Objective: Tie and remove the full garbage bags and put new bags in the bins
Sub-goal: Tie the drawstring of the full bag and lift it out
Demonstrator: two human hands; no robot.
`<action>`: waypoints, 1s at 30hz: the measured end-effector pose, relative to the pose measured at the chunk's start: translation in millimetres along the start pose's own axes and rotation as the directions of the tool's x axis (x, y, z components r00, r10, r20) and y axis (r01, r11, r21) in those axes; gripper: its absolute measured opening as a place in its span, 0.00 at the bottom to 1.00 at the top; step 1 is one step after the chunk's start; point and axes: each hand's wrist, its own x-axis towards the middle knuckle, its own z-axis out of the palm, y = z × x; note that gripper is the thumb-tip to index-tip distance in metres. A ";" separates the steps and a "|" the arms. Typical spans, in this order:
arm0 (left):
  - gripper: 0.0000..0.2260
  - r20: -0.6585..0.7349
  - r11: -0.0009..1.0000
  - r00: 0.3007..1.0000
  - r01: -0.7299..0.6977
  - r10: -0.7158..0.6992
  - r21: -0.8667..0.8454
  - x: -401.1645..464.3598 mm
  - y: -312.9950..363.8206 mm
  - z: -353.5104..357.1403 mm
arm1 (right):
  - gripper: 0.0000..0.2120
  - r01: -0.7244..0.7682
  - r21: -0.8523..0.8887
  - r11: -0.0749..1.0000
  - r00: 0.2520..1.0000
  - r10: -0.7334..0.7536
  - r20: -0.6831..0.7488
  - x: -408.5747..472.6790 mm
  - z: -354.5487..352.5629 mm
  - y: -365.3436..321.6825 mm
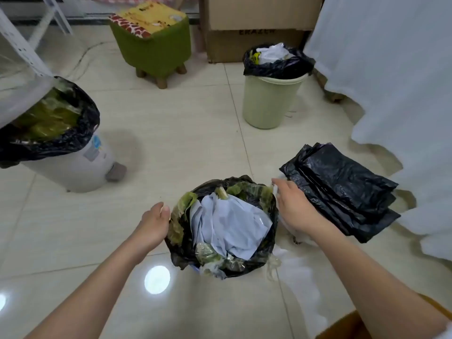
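A full black garbage bag (181, 253) lines the bin right below me, stuffed with white paper and green scraps. My left hand (154, 223) sits at the bag's left rim, fingers loosely curved against it. My right hand (291, 206) lies at the right rim with relaxed fingers touching the plastic. A stack of folded new black bags (342, 189) rests on the floor just right of that hand. Two more full bins stand around: a grey pedal bin (80, 165) at left and a pale green bin (266, 101) at the back.
A green stool (156, 50) and cardboard boxes (256, 20) stand at the back. White cloth (396, 81) hangs along the right side. A white metal rack leg (22, 45) rises at far left. The floor is glossy beige tile (183, 143).
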 end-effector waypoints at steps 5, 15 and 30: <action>0.17 0.225 0.968 0.969 0.145 -0.097 -0.206 -9.6 3.9 0.7 | 0.14 -0.024 0.184 0.983 0.998 0.012 0.064 -2.9 11.7 -4.0; 0.18 0.072 0.962 0.992 0.117 -0.102 -0.246 -10.1 4.4 6.1 | 0.19 -0.079 0.227 0.971 0.993 0.097 -0.071 -1.7 5.6 -9.1; 0.19 0.022 0.848 0.999 0.040 -0.034 -0.528 -13.9 43.3 12.2 | 0.20 -0.203 0.680 0.704 0.966 0.258 0.020 -12.6 -22.8 -16.7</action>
